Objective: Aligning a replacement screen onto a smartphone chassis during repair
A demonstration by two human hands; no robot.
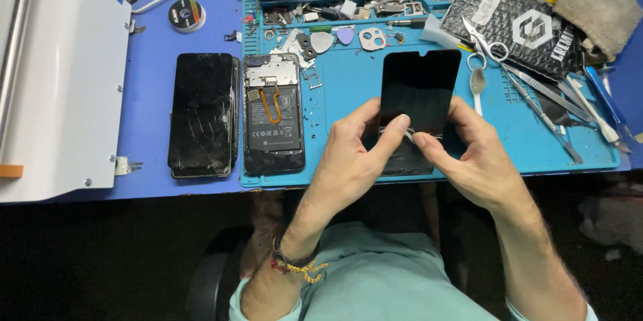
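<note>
Screen panel (420, 90) at frame centre, long axis running up-frame and slightly right, rising away from both grips at its lower edge. Left hand (351, 157) and right hand (469, 157) pinch there, thumbs nearly touching, seemingly on a film tab. Open phone (272, 115) lies to the left on the mat (348, 73).

Your two bare forearms, a pale teal top and a banded left wrist.

Your left hand (351, 160) and right hand (472, 160) are bare, with no gloves and no rings that show. On your left wrist sits a dark bracelet (284, 259) alongside a red thread and a knotted yellow cord (309, 269) with loose ends. Both forearms carry visible hair. Your top (375, 281) is a plain pale teal; its short sleeves end at the lower edge of the view, one cuff near each elbow.
</note>
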